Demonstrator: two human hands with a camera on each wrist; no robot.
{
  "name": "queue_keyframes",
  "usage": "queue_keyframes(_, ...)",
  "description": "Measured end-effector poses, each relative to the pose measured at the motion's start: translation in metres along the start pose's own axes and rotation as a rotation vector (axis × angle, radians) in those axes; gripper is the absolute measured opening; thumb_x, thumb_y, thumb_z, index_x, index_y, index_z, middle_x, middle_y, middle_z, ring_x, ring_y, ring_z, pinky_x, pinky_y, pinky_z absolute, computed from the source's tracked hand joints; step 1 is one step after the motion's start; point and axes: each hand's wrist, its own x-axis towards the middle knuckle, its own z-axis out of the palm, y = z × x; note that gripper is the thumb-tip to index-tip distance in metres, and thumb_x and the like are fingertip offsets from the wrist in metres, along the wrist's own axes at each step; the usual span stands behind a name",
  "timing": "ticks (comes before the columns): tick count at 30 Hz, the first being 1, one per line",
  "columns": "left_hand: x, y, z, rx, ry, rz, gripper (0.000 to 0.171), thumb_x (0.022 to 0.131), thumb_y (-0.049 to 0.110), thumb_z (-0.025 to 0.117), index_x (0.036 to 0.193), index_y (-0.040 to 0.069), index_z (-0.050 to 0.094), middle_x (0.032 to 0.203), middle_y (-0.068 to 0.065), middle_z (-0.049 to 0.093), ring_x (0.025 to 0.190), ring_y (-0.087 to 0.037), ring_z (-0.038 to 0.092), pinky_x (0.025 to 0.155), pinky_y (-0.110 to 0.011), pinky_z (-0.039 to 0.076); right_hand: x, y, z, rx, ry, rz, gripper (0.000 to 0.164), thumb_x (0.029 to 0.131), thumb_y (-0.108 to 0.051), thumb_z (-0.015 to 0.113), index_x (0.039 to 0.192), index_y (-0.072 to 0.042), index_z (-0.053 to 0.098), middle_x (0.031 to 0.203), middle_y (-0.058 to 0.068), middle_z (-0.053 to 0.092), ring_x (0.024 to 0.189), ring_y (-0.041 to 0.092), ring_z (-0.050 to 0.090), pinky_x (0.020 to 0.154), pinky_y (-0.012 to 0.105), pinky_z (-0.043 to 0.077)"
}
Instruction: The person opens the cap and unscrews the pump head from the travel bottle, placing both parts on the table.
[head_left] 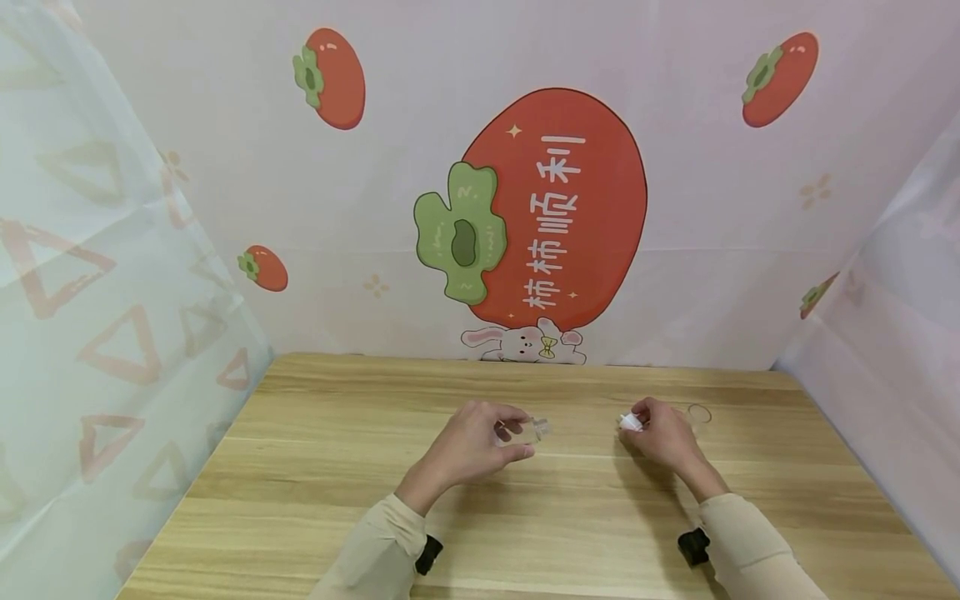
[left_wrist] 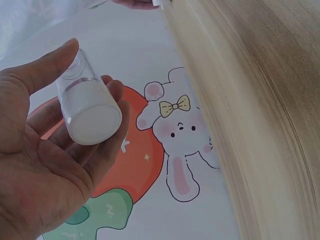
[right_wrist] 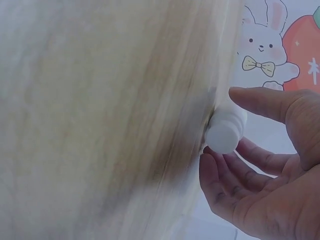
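Note:
My left hand [head_left: 474, 442] grips a small clear bottle [left_wrist: 92, 112] between thumb and fingers, held over the table left of centre. In the left wrist view its round base faces the camera and its lower part looks whitish; in the head view its narrow end points right. Some way to the right, my right hand [head_left: 663, 435] holds a small white cap-like piece [head_left: 631, 422] close over the table. The right wrist view shows this white piece [right_wrist: 225, 132] as a stepped cylinder, between the thumb and the curled fingers.
A thin ring-shaped loop [head_left: 700, 413] lies on the wooden table [head_left: 337, 467], just beyond my right hand. A printed backdrop [head_left: 390, 150] with persimmons and a rabbit stands along the table's far edge, and similar sheets rise at both sides.

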Motion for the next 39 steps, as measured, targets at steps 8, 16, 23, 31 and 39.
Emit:
queue_keyframes(8,-0.002,-0.003,-0.002,-0.007,0.020,-0.023,0.036,0.086,0.025,0.083,0.117,0.008,0.075,0.102,-0.004,0.074,0.087,-0.012,0.069,0.079,-0.027,0.055,-0.001,-0.003,-0.004,-0.005,0.009,0.000,0.047,0.083,-0.017,0.080,0.115,0.011,0.062,0.104,0.021,0.068,0.095,0.036,0.066,0.081,0.051,0.053)
queue_keyframes(16,-0.005,-0.011,-0.004,-0.053,0.061,-0.027,0.035,0.089,0.020,0.080,0.120,0.006,0.072,0.107,-0.006,0.073,0.096,-0.021,0.071,0.083,-0.033,0.057,-0.006,-0.010,-0.010,-0.006,0.009,-0.006,0.049,0.085,-0.018,0.081,0.119,0.011,0.062,0.111,0.027,0.066,0.101,0.041,0.063,0.081,0.054,0.052)
queue_keyframes(23,-0.008,-0.020,-0.008,-0.033,0.095,-0.045,0.035,0.092,0.015,0.076,0.125,0.006,0.069,0.113,-0.008,0.071,0.103,-0.024,0.068,0.088,-0.041,0.055,-0.010,-0.014,-0.013,-0.012,0.034,-0.036,0.048,0.086,-0.018,0.080,0.120,0.010,0.061,0.113,0.026,0.065,0.103,0.043,0.062,0.084,0.055,0.052)
queue_keyframes(31,-0.010,-0.033,-0.010,-0.030,0.144,-0.049,0.037,0.090,0.008,0.075,0.126,0.003,0.068,0.109,-0.010,0.071,0.103,-0.024,0.068,0.089,-0.044,0.055,-0.015,-0.021,-0.016,0.002,0.039,-0.059,0.047,0.086,-0.018,0.081,0.120,0.009,0.062,0.112,0.024,0.066,0.101,0.041,0.063,0.082,0.054,0.052)
queue_keyframes(39,-0.015,-0.045,-0.014,-0.048,0.169,-0.094,0.039,0.087,0.005,0.076,0.125,0.001,0.066,0.110,-0.010,0.069,0.101,-0.025,0.068,0.088,-0.044,0.055,-0.019,-0.024,-0.015,-0.002,0.067,-0.089,0.046,0.084,-0.017,0.082,0.118,0.008,0.063,0.109,0.022,0.068,0.097,0.039,0.065,0.080,0.053,0.053)
